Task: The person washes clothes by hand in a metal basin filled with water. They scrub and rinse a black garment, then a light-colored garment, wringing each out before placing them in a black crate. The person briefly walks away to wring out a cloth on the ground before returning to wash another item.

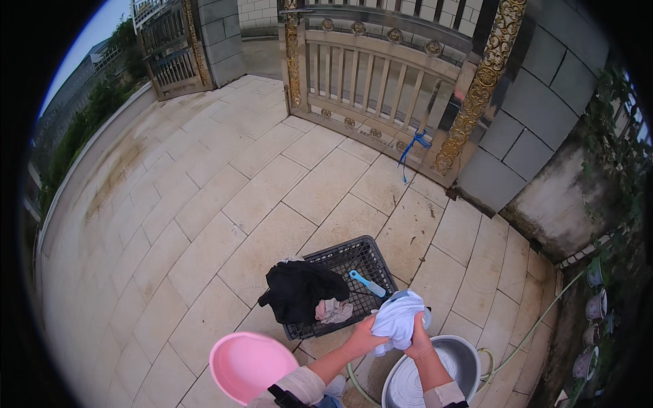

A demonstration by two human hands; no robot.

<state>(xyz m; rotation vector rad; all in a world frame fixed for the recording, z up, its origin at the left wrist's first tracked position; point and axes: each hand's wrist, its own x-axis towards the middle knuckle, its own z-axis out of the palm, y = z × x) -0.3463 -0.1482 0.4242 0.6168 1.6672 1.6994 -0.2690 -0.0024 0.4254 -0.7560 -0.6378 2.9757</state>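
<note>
A bunched white cloth, apparently a garment, is gripped between my two hands. My left hand holds its left side, and my right hand its right side. The cloth hangs near the right front corner of a black plastic crate and above the far rim of a grey metal basin. Inside the crate lie a blue-handled brush, a black garment that spills over the left rim, and a crumpled pinkish cloth.
To the left stands a pink plastic basin. A pale green hose runs along the tiled floor past the metal basin. Flowerpots line the right edge. Farther off, a metal gate has a blue tie on it.
</note>
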